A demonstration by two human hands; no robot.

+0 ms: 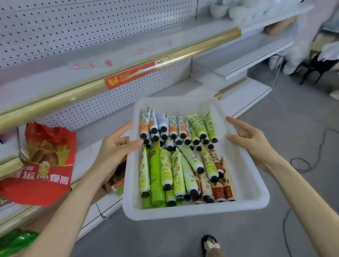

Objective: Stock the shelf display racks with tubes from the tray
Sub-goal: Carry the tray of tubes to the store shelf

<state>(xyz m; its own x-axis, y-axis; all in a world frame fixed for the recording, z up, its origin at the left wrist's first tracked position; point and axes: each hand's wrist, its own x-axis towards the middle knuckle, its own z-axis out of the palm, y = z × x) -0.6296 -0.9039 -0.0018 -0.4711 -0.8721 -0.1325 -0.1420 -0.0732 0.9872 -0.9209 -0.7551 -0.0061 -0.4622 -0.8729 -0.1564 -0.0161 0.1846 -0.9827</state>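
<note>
A white plastic tray point(244, 185) is carried in front of me above the floor, level with the lower shelves. My left hand point(114, 149) grips its left rim, thumb over the edge. On the opposite rim, my right hand point(249, 138) holds on. Inside lie several tubes point(176, 157) with black caps, in two rows: orange-and-white and light green ones at the far end, green, yellow-green and red-brown ones at the near end. The white shelf point(94, 59) with a gold front rail stands to the upper left, bare apart from small red labels.
A red printed bag point(43, 166) hangs over a lower shelf at the left, green packaging point(11, 242) below it. White bowls point(252, 4) sit on the top right shelf. Cables point(311, 160) trail on the grey floor at right. My foot point(210, 244) is below the tray.
</note>
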